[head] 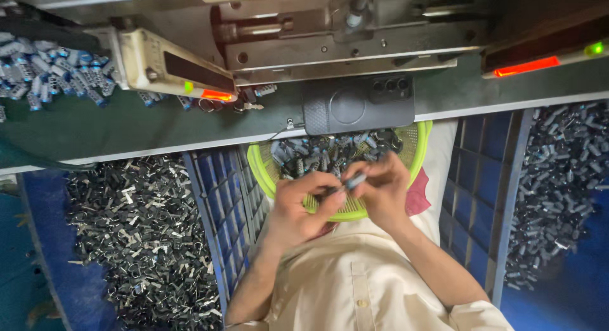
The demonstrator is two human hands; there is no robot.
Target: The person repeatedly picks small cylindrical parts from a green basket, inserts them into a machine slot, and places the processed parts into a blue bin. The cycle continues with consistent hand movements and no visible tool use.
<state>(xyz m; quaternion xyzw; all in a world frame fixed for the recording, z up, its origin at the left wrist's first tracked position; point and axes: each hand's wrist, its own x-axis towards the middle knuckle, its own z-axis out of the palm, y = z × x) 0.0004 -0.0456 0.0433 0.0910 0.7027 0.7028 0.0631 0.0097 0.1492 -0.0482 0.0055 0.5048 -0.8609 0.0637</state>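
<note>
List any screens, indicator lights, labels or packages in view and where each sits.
Black smartphone: back up on the grey bench edge, above the yellow-green mesh basket; screen hidden.
Red light strip: upper right on the machine, small green lamp beside it.
Orange-red light: on the cream machine arm, green dot beside it.
No labels or packages seen.

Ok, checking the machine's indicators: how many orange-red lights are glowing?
2: one orange-red light on the cream housing left of the phone, another on the dark bar at upper right. None seems hidden.
</note>
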